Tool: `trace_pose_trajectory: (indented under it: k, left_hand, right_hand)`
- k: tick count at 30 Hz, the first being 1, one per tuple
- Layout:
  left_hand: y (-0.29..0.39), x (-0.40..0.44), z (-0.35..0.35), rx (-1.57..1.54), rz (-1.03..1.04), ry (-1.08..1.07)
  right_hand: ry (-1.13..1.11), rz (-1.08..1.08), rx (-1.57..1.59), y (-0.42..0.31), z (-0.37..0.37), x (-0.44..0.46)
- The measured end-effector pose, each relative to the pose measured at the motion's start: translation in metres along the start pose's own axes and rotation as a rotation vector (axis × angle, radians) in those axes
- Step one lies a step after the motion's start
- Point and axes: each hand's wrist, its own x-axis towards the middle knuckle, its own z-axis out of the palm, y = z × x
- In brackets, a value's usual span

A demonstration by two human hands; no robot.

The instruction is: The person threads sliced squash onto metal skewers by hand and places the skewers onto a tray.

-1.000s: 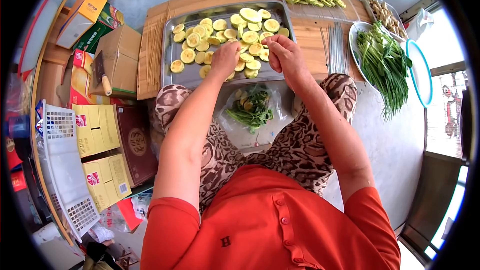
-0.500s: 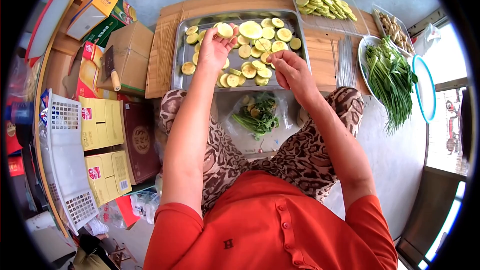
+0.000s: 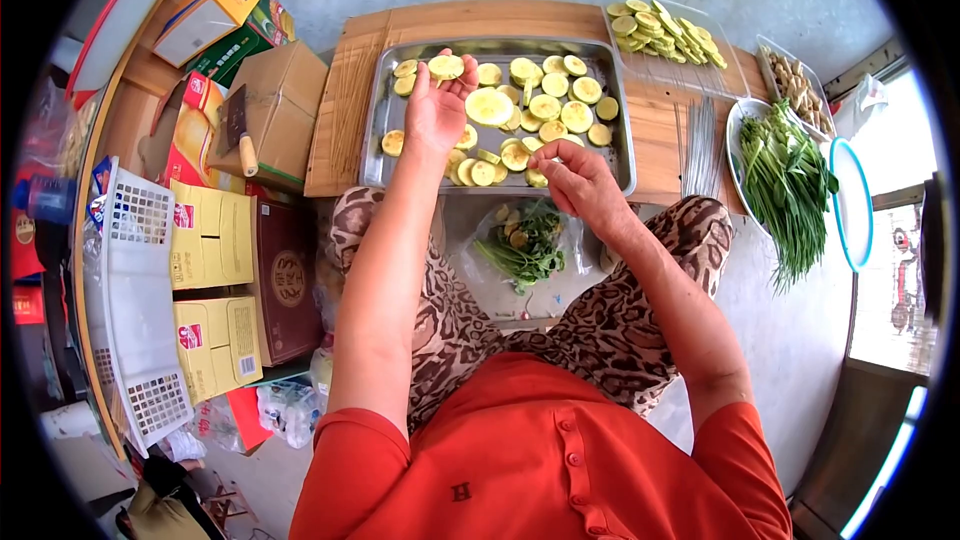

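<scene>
My left hand (image 3: 438,112) is palm up over the tray, its fingers curled around a round zucchini slice (image 3: 446,67). The fingertips of my right hand (image 3: 580,178) are pinched at the tray's near edge on what looks like a thin skewer, barely visible. Raised above the tray between my hands, a larger-looking zucchini slice (image 3: 488,108) appears to be on that skewer's far end. Beneath, the metal tray (image 3: 385,165) bears several loose zucchini slices (image 3: 576,117), some with browned centers.
Thin sticks (image 3: 350,100) lie left of the tray, metal skewers (image 3: 703,145) right of it. Farther right are a clear container of zucchini slices (image 3: 668,32), a bowl of greens (image 3: 775,155) and a box of pale roots (image 3: 797,90). A knife (image 3: 247,155) rests by cartons at left.
The view has shifted, so the table sits slightly lower and farther right. The raised slice has moved closer to me and down, and my right hand has drawn back toward the tray's near edge.
</scene>
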Motion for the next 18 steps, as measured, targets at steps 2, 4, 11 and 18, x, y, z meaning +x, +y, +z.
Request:
trace_pose_trajectory:
  k: [2, 4, 11, 18]
  left_hand:
    - [0.0001, 0.0018, -0.0033, -0.018, -0.004, -0.005]
    - [0.0003, 0.0032, -0.0071, -0.018, -0.013, -0.02]
    - [-0.0005, 0.0047, -0.0084, -0.027, -0.005, -0.025]
    - [-0.001, 0.0048, -0.0081, -0.036, -0.004, -0.03]
  right_hand:
    - [0.0, 0.0, -0.001, 0.0, 0.0006, -0.0004]
    - [0.002, 0.001, -0.002, 0.0002, 0.0007, -0.0007]
    - [0.003, 0.015, 0.006, 0.0007, 0.0009, -0.0006]
    - [0.007, 0.018, 0.006, 0.0003, 0.0024, -0.0001]
